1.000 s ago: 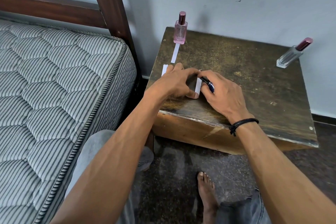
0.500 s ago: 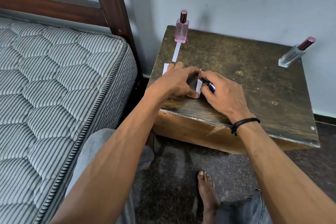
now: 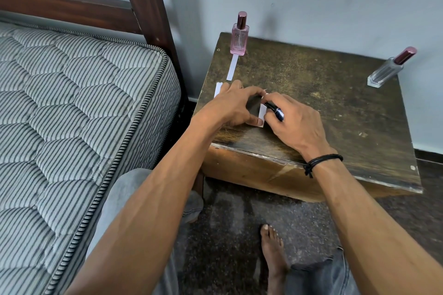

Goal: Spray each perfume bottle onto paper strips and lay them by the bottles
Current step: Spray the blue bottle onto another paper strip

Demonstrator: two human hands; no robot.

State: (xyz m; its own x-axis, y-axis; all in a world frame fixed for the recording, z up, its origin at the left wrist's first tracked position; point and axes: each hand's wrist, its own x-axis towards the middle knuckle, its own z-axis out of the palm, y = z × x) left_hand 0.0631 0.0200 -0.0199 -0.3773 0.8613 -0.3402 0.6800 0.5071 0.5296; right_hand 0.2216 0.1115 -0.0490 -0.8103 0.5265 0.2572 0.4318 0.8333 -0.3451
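A pink perfume bottle [image 3: 239, 37] with a dark red cap stands at the table's back left corner, with a white paper strip [image 3: 233, 67] lying just in front of it. A clear bottle [image 3: 390, 67] with a dark red cap stands at the back right. My left hand [image 3: 236, 106] presses a white paper strip [image 3: 262, 115] flat near the table's front edge, thumb on its near end. My right hand [image 3: 291, 118] grips a dark pen [image 3: 275, 110] with its tip at the strip. Another white strip [image 3: 218, 88] peeks out behind my left hand.
The worn wooden bedside table [image 3: 323, 108] stands against a grey wall. A striped mattress [image 3: 72, 115] and dark wooden bed frame [image 3: 148, 7] lie close on the left. My bare foot [image 3: 273, 254] rests on the dark floor below the table.
Both hands stay on the strip with the pen; only the head camera has shifted slightly.
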